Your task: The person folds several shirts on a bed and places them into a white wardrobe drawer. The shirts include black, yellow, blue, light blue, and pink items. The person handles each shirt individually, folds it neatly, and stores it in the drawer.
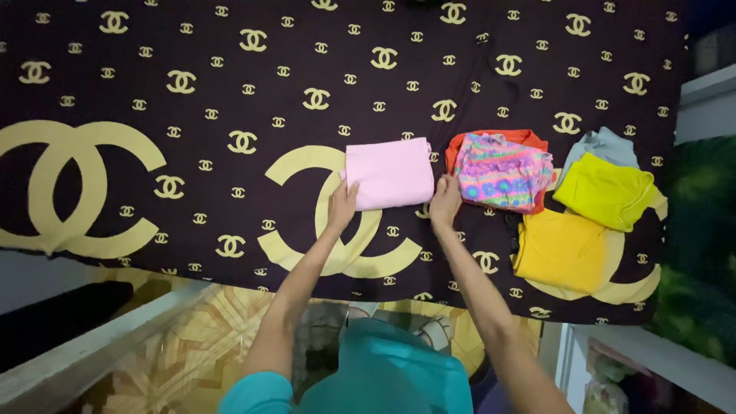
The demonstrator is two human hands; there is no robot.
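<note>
i note the left hand (342, 203) lies flat, fingers spread loosely, touching the lower left corner of the folded pink cloth (389, 173). right hand (445, 201) is curled at the cloth's lower right edge; i cannot tell if it pinches the fabric. the cloth rests mid-spread on the dark patterned bedsheet (230, 92), just beside a multicoloured folded stack (504, 170). yellow garments (583, 222) lie further right.

- A bed (230, 77) under a dark cover with pale gold ring marks carries everything.
- A folded pink cloth (389, 173) lies near the centre.
- At 3 o'clock of it, just beside, a patterned cloth (502, 172) rests on an orange one (529, 138).
- Further toward 3 o'clock lies a yellow-green cloth (606, 192), overlapping a grey one (609, 144).
- At 6 o'clock of those lies a yellow cloth (561, 250).
</note>
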